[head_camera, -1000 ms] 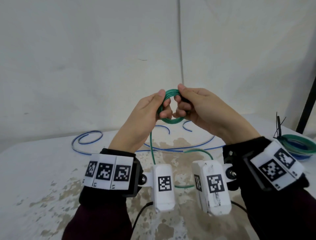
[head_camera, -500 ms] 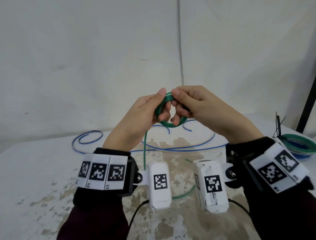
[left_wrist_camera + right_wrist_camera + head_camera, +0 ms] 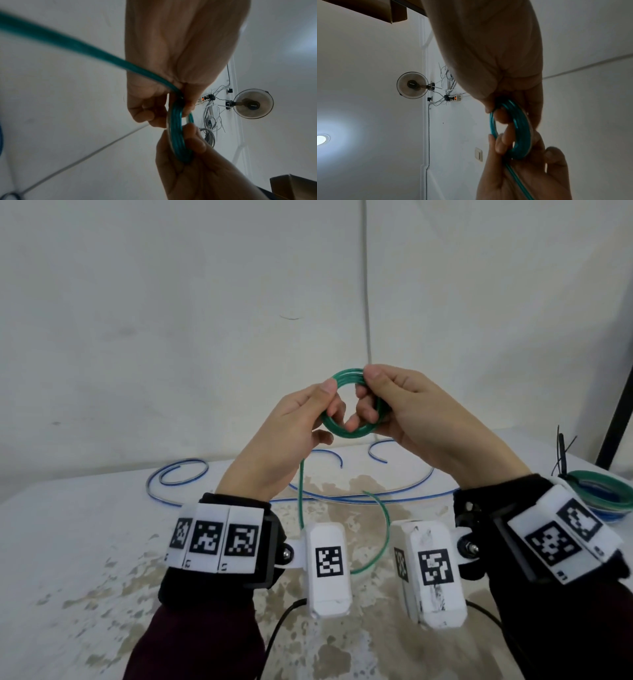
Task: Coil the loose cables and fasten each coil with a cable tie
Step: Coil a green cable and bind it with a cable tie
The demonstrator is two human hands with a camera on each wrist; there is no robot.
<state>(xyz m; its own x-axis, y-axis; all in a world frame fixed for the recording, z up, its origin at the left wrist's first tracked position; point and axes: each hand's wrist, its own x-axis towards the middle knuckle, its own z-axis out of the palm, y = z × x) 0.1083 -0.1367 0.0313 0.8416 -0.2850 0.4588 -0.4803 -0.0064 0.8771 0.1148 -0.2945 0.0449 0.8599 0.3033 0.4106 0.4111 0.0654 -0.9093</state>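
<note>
A small green cable coil [image 3: 346, 431] is held up in front of me between both hands. My left hand [image 3: 330, 402] pinches its left side, thumb on top. My right hand [image 3: 368, 392] grips the right side, thumb on the upper rim, fingers through the ring. A loose green tail [image 3: 300, 491] hangs from the left hand and curls up to a free end [image 3: 385, 518]. The left wrist view shows the coil [image 3: 177, 134] edge-on and the tail [image 3: 68, 42] running off to the upper left. In the right wrist view the coil [image 3: 521, 129] sits between both hands' fingers.
A long blue cable [image 3: 342, 498] lies loose on the stained white table [image 3: 85, 559], with loops at the left [image 3: 178, 477]. Finished green and blue coils [image 3: 606, 496] lie at the right edge, black cable ties [image 3: 561, 455] sticking up beside them. A dark post [image 3: 616, 419] stands far right.
Another turn of green cable has gone onto the coil. The hanging tail is shorter and its free end has lifted off the table. My right thumb has shifted onto the coil's top.
</note>
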